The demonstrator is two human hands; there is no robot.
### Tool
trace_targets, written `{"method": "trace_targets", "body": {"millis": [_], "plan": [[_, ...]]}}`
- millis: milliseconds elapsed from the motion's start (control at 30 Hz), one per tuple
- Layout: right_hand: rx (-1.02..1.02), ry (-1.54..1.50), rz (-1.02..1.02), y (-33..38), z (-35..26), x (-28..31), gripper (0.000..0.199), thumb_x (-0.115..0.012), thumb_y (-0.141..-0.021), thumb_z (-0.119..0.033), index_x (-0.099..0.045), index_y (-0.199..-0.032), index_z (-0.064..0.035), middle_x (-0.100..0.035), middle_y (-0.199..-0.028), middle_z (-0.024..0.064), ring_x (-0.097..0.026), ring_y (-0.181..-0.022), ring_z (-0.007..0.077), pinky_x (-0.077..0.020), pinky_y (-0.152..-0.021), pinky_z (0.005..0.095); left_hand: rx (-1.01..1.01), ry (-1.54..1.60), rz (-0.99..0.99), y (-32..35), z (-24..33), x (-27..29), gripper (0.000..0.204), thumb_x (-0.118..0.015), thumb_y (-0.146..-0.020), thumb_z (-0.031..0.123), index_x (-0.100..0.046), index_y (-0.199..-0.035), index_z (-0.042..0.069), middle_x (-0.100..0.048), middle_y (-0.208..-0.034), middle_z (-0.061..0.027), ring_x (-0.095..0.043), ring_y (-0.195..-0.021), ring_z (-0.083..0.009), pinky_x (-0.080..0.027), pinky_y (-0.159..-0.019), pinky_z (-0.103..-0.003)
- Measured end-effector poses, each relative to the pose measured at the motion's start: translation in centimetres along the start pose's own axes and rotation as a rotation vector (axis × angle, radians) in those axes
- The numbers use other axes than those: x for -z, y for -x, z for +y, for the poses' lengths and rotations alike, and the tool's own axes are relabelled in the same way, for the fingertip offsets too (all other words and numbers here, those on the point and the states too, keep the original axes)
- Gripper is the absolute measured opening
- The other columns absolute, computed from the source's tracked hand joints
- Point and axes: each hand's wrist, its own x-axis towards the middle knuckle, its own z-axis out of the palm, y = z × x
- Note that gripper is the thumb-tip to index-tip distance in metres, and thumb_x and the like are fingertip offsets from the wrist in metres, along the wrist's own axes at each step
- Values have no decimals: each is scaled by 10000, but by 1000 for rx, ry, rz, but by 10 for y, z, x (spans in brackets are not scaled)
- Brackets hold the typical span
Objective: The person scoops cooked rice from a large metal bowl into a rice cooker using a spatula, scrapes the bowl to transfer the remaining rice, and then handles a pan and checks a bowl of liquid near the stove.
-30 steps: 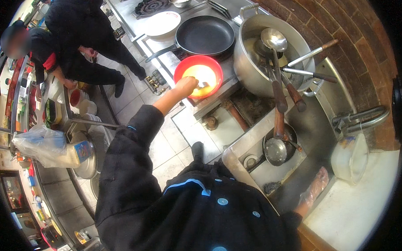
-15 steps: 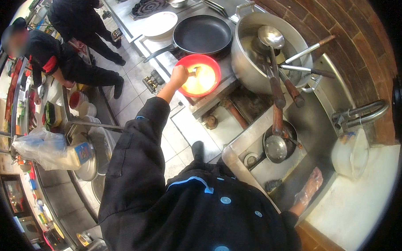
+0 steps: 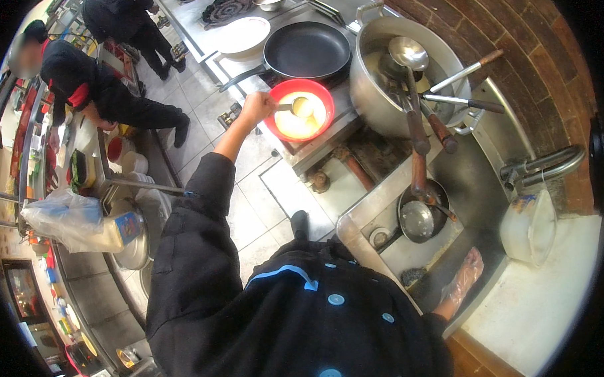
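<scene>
My left hand is closed on the handle of a small ladle. The ladle's round cup, with yellow liquid in it, is over a red bowl. Pale yellow liquid, like beaten egg, fills the bowl's bottom. Directly behind the bowl a black frying pan sits on the stove, its handle pointing left. My right hand, in a clear plastic glove, rests by the right wall of the sink. Its fingers look stretched out, and nothing shows in them.
A large metal pot stands right of the pan, with several long-handled ladles across it. The steel sink holds a small pan. A white plate lies left of the pan. Two people stand at far left.
My left hand has shifted slightly left and up. The ladle's cup, lower in the bowl before, now shows clearly with yellow liquid in it. My right hand stays nearly in place.
</scene>
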Motion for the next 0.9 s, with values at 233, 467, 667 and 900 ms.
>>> {"method": "trace_targets", "body": {"millis": [233,467,667,900], "plan": [[-29,1,-7,-1,5,-11,238,-485,-851,-101,-576,-1045,2,-559,-1001,159,-534,-913,244,-419,-820,342,-355,-232,161,3,30,25,106,-570,-724,86,-600,-734,-15,-596,-700,-170,-587,-650,-322,-459,-588,-373],[-59,11,-20,9,-2,-9,234,-492,-823,-25,-577,-1039,9,-574,-997,169,-544,-895,228,-438,-794,325,-407,-391,137,16,40,14,120,-514,-762,82,-577,-758,-20,-592,-742,-184,-587,-700,-349,-464,-634,-413],[-48,131,-46,19,-16,-2,238,-497,-799,1,-588,-1020,8,-595,-964,175,-563,-897,251,-444,-785,330,-157,-566,-23,10,11,-27,170,-543,-762,151,-627,-747,4,-601,-736,-206,-603,-727,-343,-482,-652,-415],[-105,116,10,38,17,3,224,-505,-821,-94,-600,-1002,-2,-600,-959,179,-559,-891,310,-422,-806,383,-166,-369,171,-26,14,-65,243,-578,-752,211,-630,-689,-17,-591,-685,-218,-592,-667,-374,-475,-630,-437]]}}
